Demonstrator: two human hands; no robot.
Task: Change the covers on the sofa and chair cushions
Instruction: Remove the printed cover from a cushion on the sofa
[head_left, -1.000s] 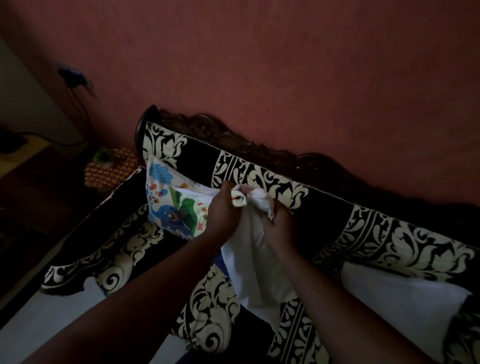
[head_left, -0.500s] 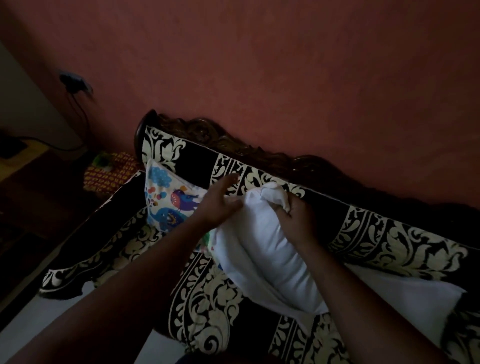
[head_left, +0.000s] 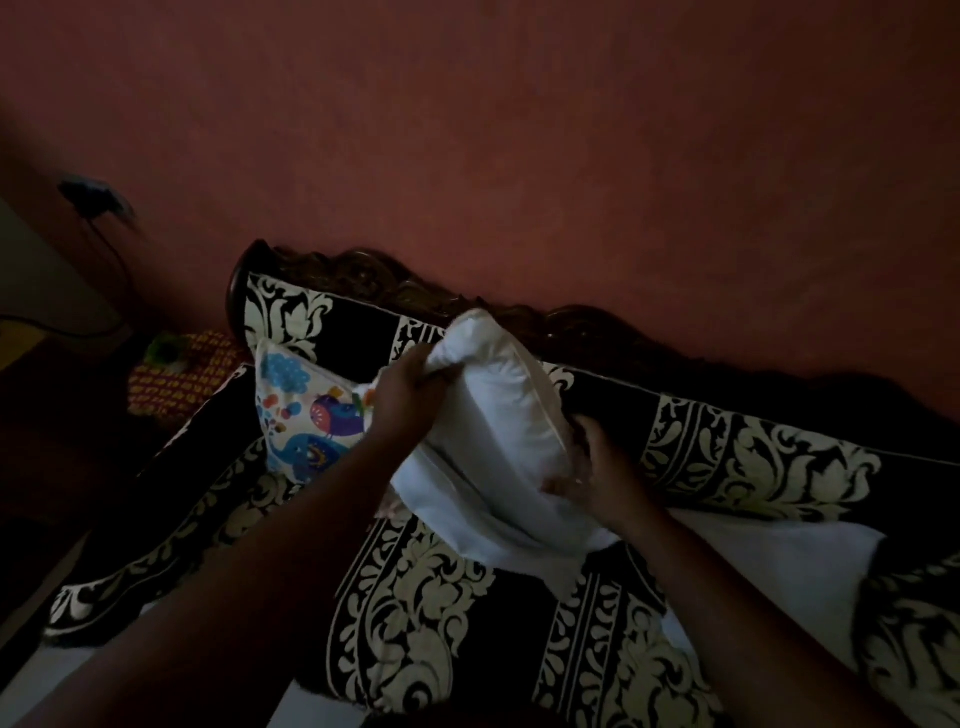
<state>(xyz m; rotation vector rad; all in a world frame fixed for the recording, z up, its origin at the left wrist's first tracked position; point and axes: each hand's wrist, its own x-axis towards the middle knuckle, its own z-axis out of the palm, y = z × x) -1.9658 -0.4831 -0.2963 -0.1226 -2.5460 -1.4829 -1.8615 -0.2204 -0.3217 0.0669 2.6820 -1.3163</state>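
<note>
Over sofa seat, centre frame: white cushion insert (head_left: 498, 415) held up by both hands, tilted, upper corner toward backrest.
L hand (head_left: 408, 397): fingers curled, gripping bunched white fabric at insert's upper-left edge; forearm runs in from lower left.
R hand (head_left: 597, 467): at insert's right side, low, near piped seam; fingers look curled vs. the fabric, but grip is dim and partly hidden, can't tell if clamped or just pressing.
Insert detail: plain white, piped seam down right edge; lower end trails as loose white cloth onto seat.
Printed cushion cover (head_left: 311, 415): white w/ blue elephant, purple bird, coloured dots; propped vs. backrest in sofa's left corner, just behind and left of L hand; on a cushion or loose, can't tell.
Sofa cover (head_left: 426, 613): black w/ cream floral scroll bands, over seat, backrest and left arm.
Sofa frame (head_left: 363, 275): dark carved wood, top rail showing above backrest.
White sheet (head_left: 769, 561): flat white patch on seat, right of R forearm.
Wall (head_left: 571, 156): reddish-pink, behind sofa.
Wall socket (head_left: 93, 195): upper left, dark plug w/ cable hanging down.
Red-yellow patterned item (head_left: 176, 374): beside sofa's left arm, w/ a green bit on top; too dark to ID.
</note>
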